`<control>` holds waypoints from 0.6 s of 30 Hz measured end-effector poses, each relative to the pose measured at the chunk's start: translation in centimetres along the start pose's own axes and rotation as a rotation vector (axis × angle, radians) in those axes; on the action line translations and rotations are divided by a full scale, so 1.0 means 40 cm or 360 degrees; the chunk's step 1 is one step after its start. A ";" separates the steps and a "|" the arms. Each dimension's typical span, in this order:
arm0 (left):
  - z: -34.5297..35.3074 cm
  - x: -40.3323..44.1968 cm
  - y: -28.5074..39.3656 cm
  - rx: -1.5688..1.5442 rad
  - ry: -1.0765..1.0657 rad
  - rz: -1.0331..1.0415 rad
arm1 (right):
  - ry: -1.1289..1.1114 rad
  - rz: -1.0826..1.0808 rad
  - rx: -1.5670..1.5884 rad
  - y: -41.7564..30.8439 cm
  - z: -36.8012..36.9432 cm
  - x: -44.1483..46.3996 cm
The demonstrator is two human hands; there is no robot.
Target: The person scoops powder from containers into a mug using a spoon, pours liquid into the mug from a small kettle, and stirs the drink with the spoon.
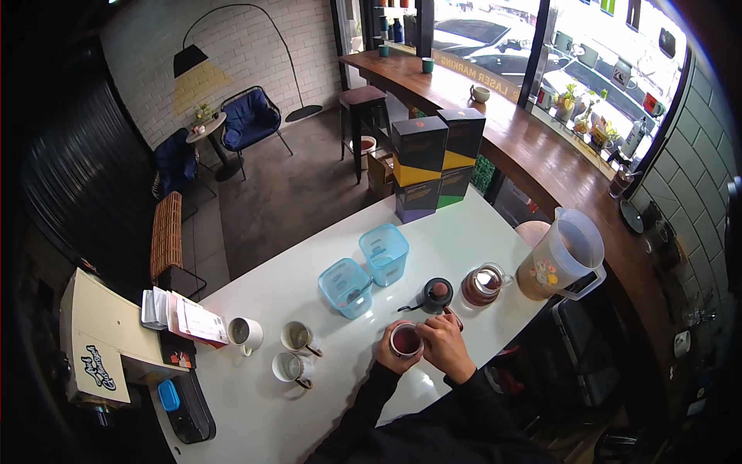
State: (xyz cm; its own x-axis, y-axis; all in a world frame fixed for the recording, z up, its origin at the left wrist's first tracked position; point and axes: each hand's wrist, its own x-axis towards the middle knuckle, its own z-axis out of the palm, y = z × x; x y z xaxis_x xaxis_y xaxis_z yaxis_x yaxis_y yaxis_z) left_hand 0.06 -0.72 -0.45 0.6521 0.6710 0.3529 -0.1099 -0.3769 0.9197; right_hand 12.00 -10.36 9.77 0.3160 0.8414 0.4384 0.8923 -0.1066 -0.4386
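Note:
My left hand (389, 354) is wrapped around a cup (406, 340) with dark reddish liquid in it, just above the white table's near side. My right hand (447, 348) is at the cup's right rim with fingers curled together; what they grip, if anything, is hidden. Just beyond the hands stands a small black pot (437, 295) with a round brown knob on top. To its right is a glass server (485, 284) of reddish-brown liquid. Left of my hands are three mugs: a white mug (246, 334), another mug (297, 336) and a third mug (291, 368).
Two blue translucent containers (345, 288) stand mid-table. A large plastic pitcher (563, 251) is at the right edge, and stacked boxes (421, 158) are at the far corner. Papers (193, 319) and a black case (193, 410) lie left. A wooden counter (533, 147) runs behind.

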 end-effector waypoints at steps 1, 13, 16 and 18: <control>0.000 -0.005 -0.005 0.0006 -0.0002 -0.0027 | -0.0076 0.0017 0.0114 0.001 0.006 -0.005; -0.001 0.000 -0.003 0.0018 0.0000 0.0052 | 0.0085 0.0033 0.0079 -0.003 0.009 -0.001; 0.003 -0.002 -0.012 0.0008 0.0002 0.0031 | -0.0038 0.0020 0.0098 0.000 0.002 -0.005; 0.004 -0.002 -0.015 -0.0026 0.0002 0.0039 | -0.0116 0.0004 0.0135 -0.001 0.004 -0.007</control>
State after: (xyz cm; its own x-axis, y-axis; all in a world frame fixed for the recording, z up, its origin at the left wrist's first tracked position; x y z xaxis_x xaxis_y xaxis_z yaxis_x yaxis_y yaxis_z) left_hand 0.18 -0.65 -1.07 0.6483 0.6622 0.3757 -0.1383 -0.3828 0.9134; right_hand 11.81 -10.52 9.55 0.2914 0.8779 0.3800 0.8600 -0.0664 -0.5059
